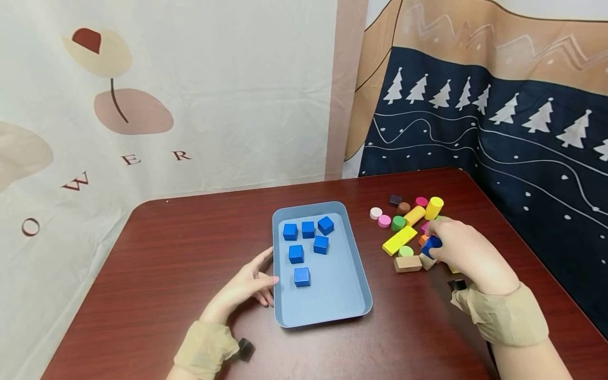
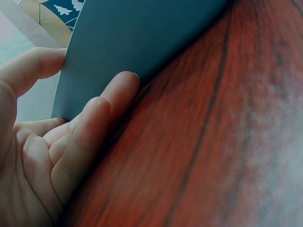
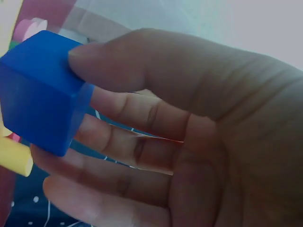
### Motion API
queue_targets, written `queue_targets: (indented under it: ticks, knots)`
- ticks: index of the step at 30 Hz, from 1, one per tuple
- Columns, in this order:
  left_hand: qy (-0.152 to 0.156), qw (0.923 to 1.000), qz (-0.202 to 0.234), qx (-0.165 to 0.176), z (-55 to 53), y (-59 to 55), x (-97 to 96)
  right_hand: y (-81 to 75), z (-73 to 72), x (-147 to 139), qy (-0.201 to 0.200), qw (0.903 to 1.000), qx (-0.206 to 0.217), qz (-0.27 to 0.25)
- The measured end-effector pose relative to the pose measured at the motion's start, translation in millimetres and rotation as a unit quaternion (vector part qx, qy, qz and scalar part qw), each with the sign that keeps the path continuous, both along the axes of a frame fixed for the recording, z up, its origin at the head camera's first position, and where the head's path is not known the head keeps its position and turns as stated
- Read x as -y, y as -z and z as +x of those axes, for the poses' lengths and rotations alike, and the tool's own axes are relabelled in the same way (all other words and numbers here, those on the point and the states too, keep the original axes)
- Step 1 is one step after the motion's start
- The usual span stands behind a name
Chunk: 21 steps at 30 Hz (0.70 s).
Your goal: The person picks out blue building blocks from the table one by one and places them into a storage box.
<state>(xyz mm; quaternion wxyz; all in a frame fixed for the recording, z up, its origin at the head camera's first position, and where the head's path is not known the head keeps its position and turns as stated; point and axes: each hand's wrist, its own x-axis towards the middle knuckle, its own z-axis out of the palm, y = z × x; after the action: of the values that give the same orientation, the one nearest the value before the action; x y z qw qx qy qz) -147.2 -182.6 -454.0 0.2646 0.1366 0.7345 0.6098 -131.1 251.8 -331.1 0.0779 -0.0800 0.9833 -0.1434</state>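
Note:
My right hand pinches a blue cube between thumb and fingers, at the pile of coloured blocks on the right. In the right wrist view, the thumb presses one face while fingers support the other side. My left hand rests against the left side of a blue-grey tray. Its thumb touches the rim, and its other fingers lie loosely along the outer wall, as the left wrist view shows. Inside the tray, several blue cubes sit apart, mostly in its far half.
Around the right hand lie a yellow plank, a natural wood block, yellow cylinders, a green disc, a pink disc and a white disc. A curtain hangs behind the brown table.

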Motion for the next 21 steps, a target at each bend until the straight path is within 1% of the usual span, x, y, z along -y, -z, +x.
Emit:
queue_targets:
  ticks: [4, 10, 13, 19, 21]
  knots:
    - [0.002, 1.0000, 0.003, 0.000, -0.8, 1.3, 0.2, -6.7, -2.1, 7, -0.006, 0.9999, -0.005, -0.012]
    - [-0.002, 1.0000, 0.002, 0.005, -0.5, 1.7, -0.4, -16.0, -2.5, 17, -0.022, 0.9996, -0.018, -0.010]
    - [-0.002, 1.0000, 0.001, 0.004, -0.2, 1.8, -0.6, -19.2, -2.2, 22, -0.037, 0.9986, -0.033, -0.016]
    - [-0.003, 1.0000, 0.000, 0.002, 0.1, 1.5, 0.0, -27.7, -3.6, 34, -0.077, 0.9932, -0.085, -0.019]
    - [-0.003, 1.0000, 0.001, 0.003, 0.1, 1.1, 0.1, -31.5, -4.5, 39, -0.086, 0.9918, -0.093, -0.018]
